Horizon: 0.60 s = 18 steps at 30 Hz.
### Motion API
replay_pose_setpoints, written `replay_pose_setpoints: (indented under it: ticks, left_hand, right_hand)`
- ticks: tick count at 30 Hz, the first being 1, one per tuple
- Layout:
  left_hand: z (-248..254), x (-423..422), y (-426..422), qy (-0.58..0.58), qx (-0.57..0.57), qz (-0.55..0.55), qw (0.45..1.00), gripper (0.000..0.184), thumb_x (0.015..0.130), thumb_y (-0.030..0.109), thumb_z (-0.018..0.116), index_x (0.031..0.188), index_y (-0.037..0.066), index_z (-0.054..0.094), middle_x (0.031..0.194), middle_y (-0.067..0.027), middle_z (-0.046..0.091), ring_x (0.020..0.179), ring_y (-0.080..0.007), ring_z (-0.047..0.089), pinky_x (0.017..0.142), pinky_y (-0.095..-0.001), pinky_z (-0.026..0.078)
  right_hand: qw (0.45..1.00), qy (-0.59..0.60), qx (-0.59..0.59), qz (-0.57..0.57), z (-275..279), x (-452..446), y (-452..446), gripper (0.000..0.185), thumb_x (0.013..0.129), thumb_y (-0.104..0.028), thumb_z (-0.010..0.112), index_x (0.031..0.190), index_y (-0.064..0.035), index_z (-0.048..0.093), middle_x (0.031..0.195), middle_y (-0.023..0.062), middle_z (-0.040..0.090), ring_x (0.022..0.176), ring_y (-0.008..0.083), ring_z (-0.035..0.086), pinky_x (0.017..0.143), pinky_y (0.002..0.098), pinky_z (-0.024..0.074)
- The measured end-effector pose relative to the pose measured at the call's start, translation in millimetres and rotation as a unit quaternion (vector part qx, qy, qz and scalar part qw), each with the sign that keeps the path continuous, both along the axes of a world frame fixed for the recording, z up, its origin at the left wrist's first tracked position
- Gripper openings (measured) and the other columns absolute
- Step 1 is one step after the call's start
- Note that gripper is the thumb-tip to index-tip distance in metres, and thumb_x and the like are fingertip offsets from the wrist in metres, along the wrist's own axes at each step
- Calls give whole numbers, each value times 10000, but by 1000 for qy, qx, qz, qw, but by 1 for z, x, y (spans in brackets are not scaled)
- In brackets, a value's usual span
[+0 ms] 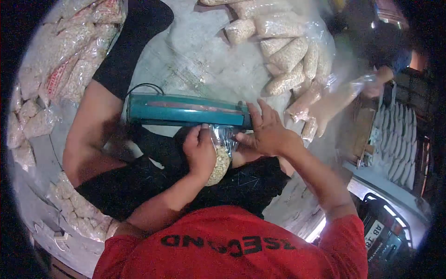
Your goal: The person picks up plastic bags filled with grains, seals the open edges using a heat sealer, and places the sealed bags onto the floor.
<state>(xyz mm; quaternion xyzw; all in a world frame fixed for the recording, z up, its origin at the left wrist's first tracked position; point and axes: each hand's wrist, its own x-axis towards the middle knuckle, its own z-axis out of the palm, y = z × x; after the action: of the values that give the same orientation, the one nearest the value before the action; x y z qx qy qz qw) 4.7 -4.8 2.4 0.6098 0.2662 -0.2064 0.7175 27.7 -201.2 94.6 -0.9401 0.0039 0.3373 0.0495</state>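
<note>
A long teal sealing device (186,110) lies across in front of my crossed legs. Under its near edge, toward the right end, sits the open end of a clear plastic bag (219,165) filled with pale kernels. My left hand (200,151) is wrapped round the left side of this bag, close to the device. My right hand (269,132) lies with spread fingers over the device's right end, its thumb near the bag's top. Whether that thumb touches the plastic is hard to tell.
Filled clear bags (288,56) lie at the upper right, and larger bags (76,56) are piled at the left. Another person's hand (378,81) holds a long plastic bag at the right. Rows of packets (395,144) stand beyond. A black cable loops behind the device.
</note>
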Motion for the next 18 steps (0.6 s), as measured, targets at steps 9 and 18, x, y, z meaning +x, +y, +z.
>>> replay_pose_setpoints:
  ticks: [9, 18]
  left_hand:
    - [4, 3, -3, 29, -53, 41, 997, 284, 1026, 201, 546, 844, 18, 665, 740, -23, 642, 697, -123, 580, 663, -308, 467]
    - [16, 2, -3, -66, 96, 8, 993, 282, 1016, 214, 558, 918, -19, 683, 792, -61, 666, 722, -138, 588, 699, -317, 480]
  right_hand:
    - [999, 30, -19, -14, -3, 0, -1, 1061, 874, -776, 492, 1613, -128, 91, 1598, 358, 130, 1467, 561, 178, 1190, 645, 140]
    - [999, -37, -26, -2, -2, -11, 4, 999, 904, -716, 505, 1608, -120, 122, 1598, 341, 180, 1466, 533, 230, 1185, 636, 180]
